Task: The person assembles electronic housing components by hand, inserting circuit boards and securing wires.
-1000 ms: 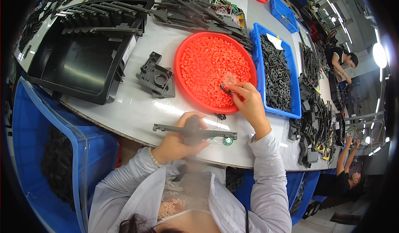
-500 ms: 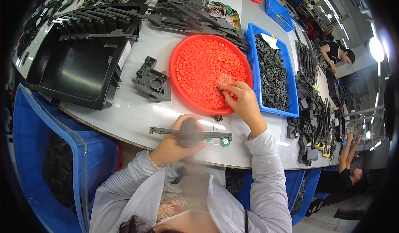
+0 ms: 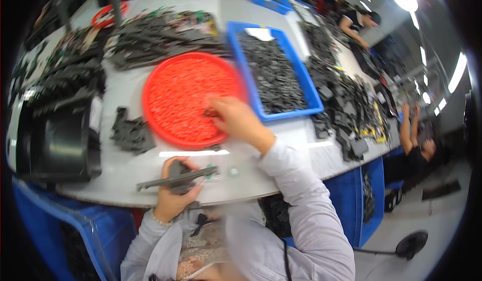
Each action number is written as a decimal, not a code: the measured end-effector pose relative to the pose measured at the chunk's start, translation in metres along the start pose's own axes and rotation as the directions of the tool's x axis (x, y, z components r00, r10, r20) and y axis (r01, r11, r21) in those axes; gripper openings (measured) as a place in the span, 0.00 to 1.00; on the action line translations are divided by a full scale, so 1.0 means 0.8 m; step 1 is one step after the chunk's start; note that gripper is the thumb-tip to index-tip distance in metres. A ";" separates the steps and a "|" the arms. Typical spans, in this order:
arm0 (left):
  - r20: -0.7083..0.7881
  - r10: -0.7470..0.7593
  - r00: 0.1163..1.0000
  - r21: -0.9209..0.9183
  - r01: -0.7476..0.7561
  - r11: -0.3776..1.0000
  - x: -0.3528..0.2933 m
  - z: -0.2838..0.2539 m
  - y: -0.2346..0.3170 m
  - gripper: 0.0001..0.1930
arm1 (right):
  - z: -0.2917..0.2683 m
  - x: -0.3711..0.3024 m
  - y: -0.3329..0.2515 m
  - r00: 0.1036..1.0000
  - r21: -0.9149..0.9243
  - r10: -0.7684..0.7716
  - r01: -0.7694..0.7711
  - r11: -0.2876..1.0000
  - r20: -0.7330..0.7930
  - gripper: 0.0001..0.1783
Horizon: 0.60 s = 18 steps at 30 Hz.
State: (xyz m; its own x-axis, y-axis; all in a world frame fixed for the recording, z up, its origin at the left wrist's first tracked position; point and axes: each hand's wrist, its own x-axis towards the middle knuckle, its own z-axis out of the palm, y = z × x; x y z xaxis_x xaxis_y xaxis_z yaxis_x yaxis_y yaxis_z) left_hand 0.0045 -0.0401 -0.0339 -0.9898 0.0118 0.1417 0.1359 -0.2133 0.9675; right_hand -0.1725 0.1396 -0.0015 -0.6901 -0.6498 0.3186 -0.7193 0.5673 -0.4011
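Observation:
My left hand (image 3: pixel 173 200) is closed around a dark grey plastic part with a long bar (image 3: pixel 182 179), held over the near table edge. The bar tilts up to the right, and a bit of green with thin wire shows at its right end. My right hand (image 3: pixel 236 119) reaches over a round red tray (image 3: pixel 146 100) filled with small red plastic pieces (image 3: pixel 183 88). Its thumb and fingers pinch a small dark piece (image 3: pixel 210 113), blurred by motion. A small pale disc (image 3: pixel 233 171) is on the table right of the bar.
Left of the tray lies a dark bracket-like part (image 3: pixel 131 133), beside a black bin (image 3: pixel 60 148). A blue crate (image 3: pixel 312 93) holds many small dark parts. Dark bars and wired parts (image 3: pixel 165 37) are heaped behind. Two other people (image 3: pixel 359 27) are at the right.
The whole view has turned, so the table things sit further left. The bar in my left hand has gone from level to tilted. My right hand stays at the tray with its small dark piece.

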 end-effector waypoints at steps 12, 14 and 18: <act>0.006 -0.062 0.998 -0.045 0.063 0.997 0.000 0.010 0.016 0.31 | -0.015 -0.003 -0.008 0.985 0.034 -0.117 0.122 0.992 -0.130 0.19; 0.018 -0.030 0.999 -0.054 0.031 0.998 -0.001 0.006 0.011 0.31 | -0.030 -0.014 -0.030 0.976 0.110 -0.154 0.172 0.979 -0.152 0.18; 0.026 0.055 0.998 -0.107 -0.052 0.993 0.003 0.003 0.011 0.30 | -0.045 -0.035 -0.069 0.998 0.189 -0.053 0.057 0.980 -0.024 0.16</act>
State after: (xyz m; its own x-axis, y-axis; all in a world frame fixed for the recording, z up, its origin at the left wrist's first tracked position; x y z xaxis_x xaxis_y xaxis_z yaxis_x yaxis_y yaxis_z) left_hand 0.0035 -0.0395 -0.0244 -0.9795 0.0254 0.1997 0.1815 -0.3173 0.9308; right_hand -0.1164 0.1447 0.0426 -0.6525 -0.6669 0.3598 -0.7293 0.4238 -0.5371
